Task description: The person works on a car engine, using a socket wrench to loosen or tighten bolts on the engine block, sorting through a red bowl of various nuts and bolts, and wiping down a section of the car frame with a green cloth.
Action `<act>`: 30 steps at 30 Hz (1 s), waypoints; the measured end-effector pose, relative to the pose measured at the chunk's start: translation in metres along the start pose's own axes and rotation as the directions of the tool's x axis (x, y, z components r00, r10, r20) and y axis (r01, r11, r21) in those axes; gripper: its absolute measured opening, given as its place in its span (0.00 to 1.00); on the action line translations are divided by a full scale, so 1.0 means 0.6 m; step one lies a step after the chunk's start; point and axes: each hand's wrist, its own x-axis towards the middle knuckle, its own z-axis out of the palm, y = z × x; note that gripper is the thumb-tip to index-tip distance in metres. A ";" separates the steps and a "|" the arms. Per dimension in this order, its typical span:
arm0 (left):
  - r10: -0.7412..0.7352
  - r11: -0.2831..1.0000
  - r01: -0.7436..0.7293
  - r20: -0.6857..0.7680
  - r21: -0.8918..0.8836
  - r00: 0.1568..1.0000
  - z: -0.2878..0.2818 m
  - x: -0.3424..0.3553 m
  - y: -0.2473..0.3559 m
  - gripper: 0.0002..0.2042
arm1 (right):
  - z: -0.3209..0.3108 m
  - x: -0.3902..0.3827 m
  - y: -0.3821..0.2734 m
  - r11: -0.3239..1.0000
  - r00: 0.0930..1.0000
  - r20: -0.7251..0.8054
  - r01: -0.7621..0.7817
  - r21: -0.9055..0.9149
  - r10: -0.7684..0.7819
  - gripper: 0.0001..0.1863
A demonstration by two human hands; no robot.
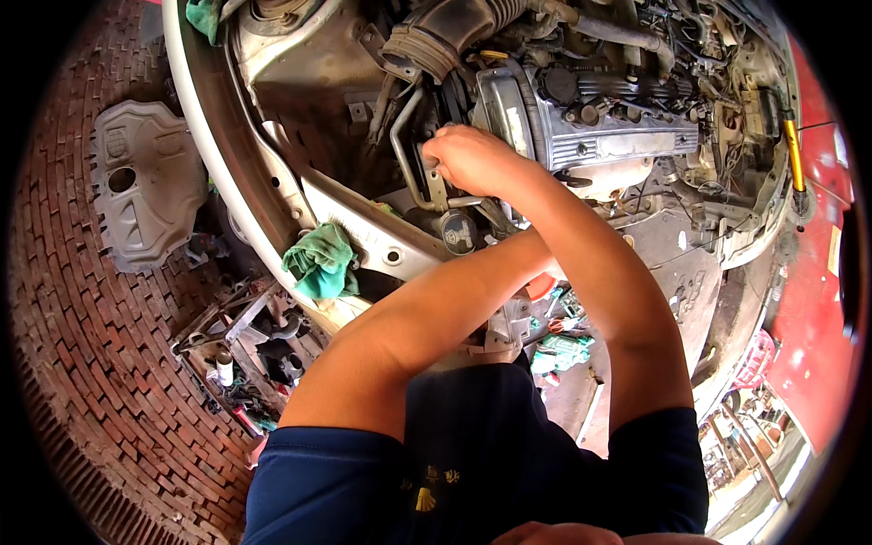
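Note:
My right hand [461,154] reaches into a car's engine bay with its fingers curled beside a metal bracket and a bent pipe [400,132], left of the silver valve cover [618,136]. What those fingers grip is hidden. My left arm crosses beneath my right forearm, and only a sliver of my left hand [549,267] shows near a small red object [540,287]; its fingers are hidden. A black ribbed air hose [436,41] lies above my right hand. A round cap [459,232] sits below it, and a crumpled green cloth [322,259] rests on the fender.
A grey plastic cover [145,186] and a rack of parts [236,359] are at left on the brick floor [82,345]. A yellow-and-black strut [792,150] stands at right, before a red surface [808,300]. Another green cloth [200,16] hangs at top left.

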 end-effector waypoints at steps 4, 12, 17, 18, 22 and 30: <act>0.008 1.000 -0.008 -0.005 0.014 1.000 -0.001 -0.011 0.006 0.25 | 0.016 0.000 0.004 0.998 1.000 0.007 -0.018 -0.052 0.018 0.09; -0.001 0.999 0.001 0.010 0.034 1.000 -0.005 -0.026 0.007 0.25 | 0.032 0.007 0.000 0.973 0.999 -0.002 0.042 -0.226 -0.043 0.10; -0.014 0.999 0.013 0.026 0.040 1.000 -0.003 -0.039 0.007 0.24 | 0.048 0.014 -0.014 0.992 0.999 -0.023 -0.035 -0.118 0.032 0.10; -0.017 0.999 0.016 0.026 0.041 1.000 -0.002 -0.040 0.007 0.24 | 0.049 0.014 -0.016 0.993 0.997 -0.058 -0.050 -0.109 0.044 0.09; -0.024 0.998 0.023 0.024 0.051 0.999 -0.001 -0.049 0.003 0.24 | 0.048 0.013 -0.015 0.983 0.996 -0.086 -0.015 -0.180 -0.001 0.08; -0.039 0.997 0.037 0.042 0.063 0.998 0.003 -0.050 0.009 0.23 | 0.051 -0.002 -0.036 0.935 0.991 -0.090 0.062 -0.348 -0.099 0.06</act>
